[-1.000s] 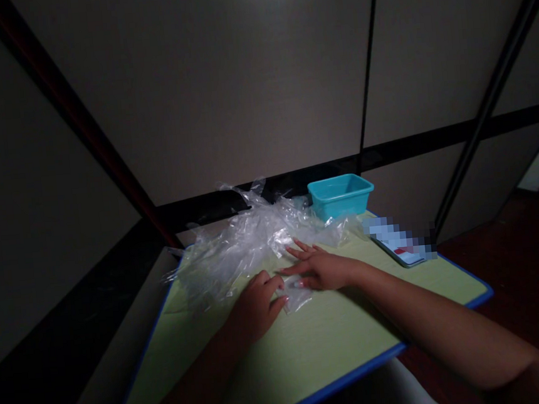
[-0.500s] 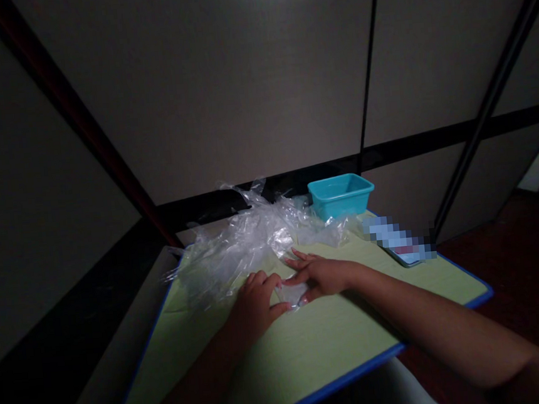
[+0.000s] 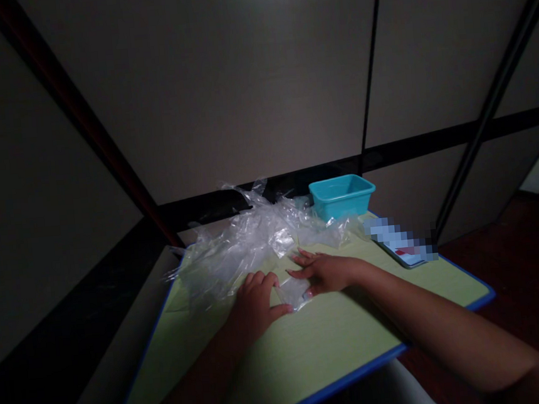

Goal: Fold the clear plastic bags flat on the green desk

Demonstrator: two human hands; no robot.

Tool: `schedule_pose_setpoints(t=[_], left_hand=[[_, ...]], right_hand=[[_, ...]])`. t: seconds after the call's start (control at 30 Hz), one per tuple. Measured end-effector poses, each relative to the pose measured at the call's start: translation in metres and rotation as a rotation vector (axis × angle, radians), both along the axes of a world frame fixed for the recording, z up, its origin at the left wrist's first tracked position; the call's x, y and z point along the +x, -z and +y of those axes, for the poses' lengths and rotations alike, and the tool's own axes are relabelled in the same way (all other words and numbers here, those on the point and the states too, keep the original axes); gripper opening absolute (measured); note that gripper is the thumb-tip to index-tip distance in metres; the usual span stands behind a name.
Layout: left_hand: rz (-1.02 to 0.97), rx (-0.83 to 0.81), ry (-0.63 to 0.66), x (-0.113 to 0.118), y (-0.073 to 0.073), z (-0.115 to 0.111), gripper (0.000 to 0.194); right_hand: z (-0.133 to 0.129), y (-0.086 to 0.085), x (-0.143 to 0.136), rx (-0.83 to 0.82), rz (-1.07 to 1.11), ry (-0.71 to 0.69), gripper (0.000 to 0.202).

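Observation:
A small folded piece of clear plastic film [image 3: 293, 293] lies flat on the yellow-green tabletop [image 3: 319, 342] between my hands. My left hand [image 3: 257, 300] rests at its left side, thumb stretched along the near edge and the other fingers bent. On the right side, my right hand [image 3: 325, 274] lies low with its fingers spread, the thumb touching the film's edge. Just beyond both hands spreads a loose, crumpled heap of thin clear plastic [image 3: 248, 235], shiny in places.
A turquoise plastic basket [image 3: 343, 207] stands at the back of the table, beside the heap. A phone [image 3: 403, 247], partly blurred out, lies near the right edge. The tabletop has a blue rim [image 3: 342, 384]. Large cabinet panels [image 3: 241, 91] rise behind the table.
My right hand has moved slightly to the right, away from my left hand, and more of the folded film shows between them. My left hand has barely moved.

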State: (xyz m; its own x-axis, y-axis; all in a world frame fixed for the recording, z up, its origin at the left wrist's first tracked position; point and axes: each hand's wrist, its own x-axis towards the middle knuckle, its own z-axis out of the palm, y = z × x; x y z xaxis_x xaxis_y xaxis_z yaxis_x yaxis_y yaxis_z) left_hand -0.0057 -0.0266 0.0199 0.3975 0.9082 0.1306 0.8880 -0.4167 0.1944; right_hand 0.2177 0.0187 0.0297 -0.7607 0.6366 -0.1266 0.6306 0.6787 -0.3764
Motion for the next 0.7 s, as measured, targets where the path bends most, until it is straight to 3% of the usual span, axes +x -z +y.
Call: schedule_pose_setpoints(t=[0.33, 0.7], left_hand=[[0.025, 0.012, 0.000, 0.000, -0.002, -0.002, 0.041], [0.024, 0.027, -0.012, 0.000, -0.001, -0.002, 0.041]], right_hand=[[-0.005, -0.007, -0.001, 0.049, -0.059, 0.000, 0.065], [-0.004, 0.004, -0.004, 0.047, 0.049, -0.078, 0.061]])
